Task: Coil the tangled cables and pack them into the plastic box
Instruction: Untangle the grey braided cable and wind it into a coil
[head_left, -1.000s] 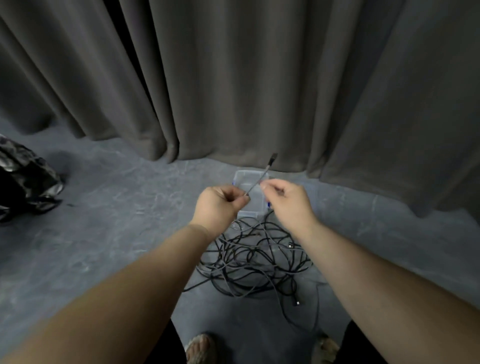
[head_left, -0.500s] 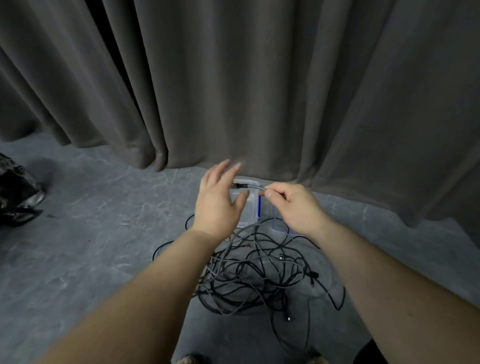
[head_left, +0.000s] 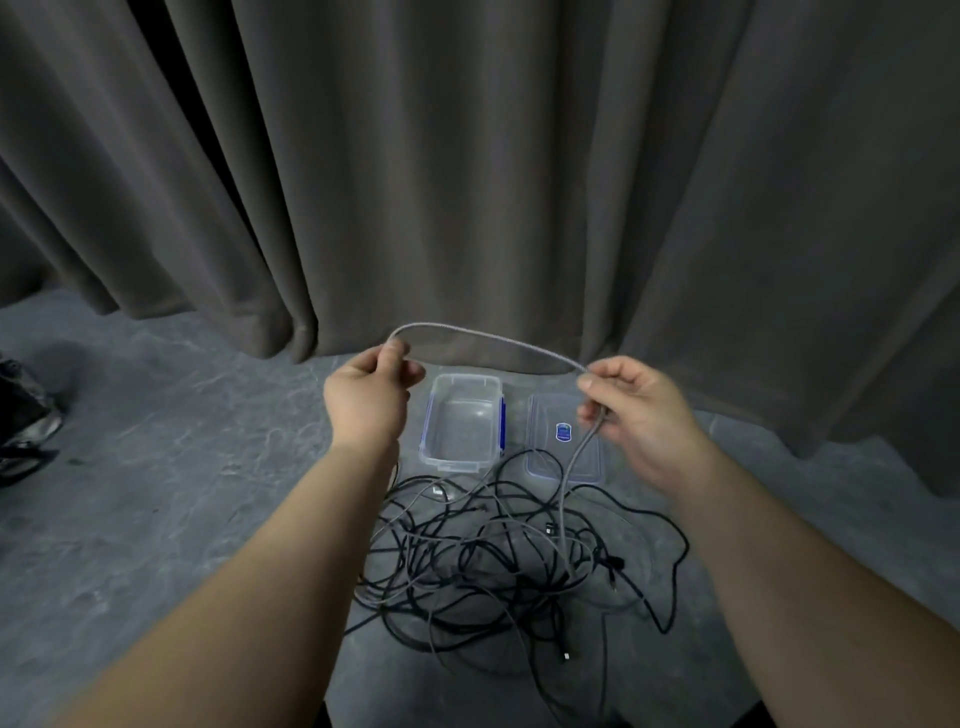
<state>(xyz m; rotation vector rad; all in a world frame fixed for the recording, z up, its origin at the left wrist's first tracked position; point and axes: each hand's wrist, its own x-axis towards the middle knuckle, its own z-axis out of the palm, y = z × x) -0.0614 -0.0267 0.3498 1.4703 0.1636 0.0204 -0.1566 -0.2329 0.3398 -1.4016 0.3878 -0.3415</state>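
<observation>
From the head camera, I am barely started. My left hand (head_left: 370, 402), at centre frame, pinches one end of a grey braided cable (head_left: 488, 338) between thumb and fingertips. My right hand (head_left: 636, 415), centre right, has its fingers curled round the same cable further along. Between them the cable arches against the foot of the curtain (head_left: 467, 156), and from my right hand it drops down into the tangle.

That tangle of cables (head_left: 498, 561) lies on the floor (head_left: 156, 467) in the lower middle of the frame, black and grey strands crossing each other, with connectors showing here and there. I judge nothing is coiled yet. The plastic box (head_left: 461, 423) sits just above the pile, between my hands in the frame, open and with nothing in it. Its lid (head_left: 563, 441), with a blue label, lies flat just right of it, under the hanging cable.

What is left looks like nearly everything: free this cable, coil it, and repeat for the rest. The knotted strands are the main obstacle, I think.

At the far left edge sits a dark crumpled bag (head_left: 26, 431), well apart.
</observation>
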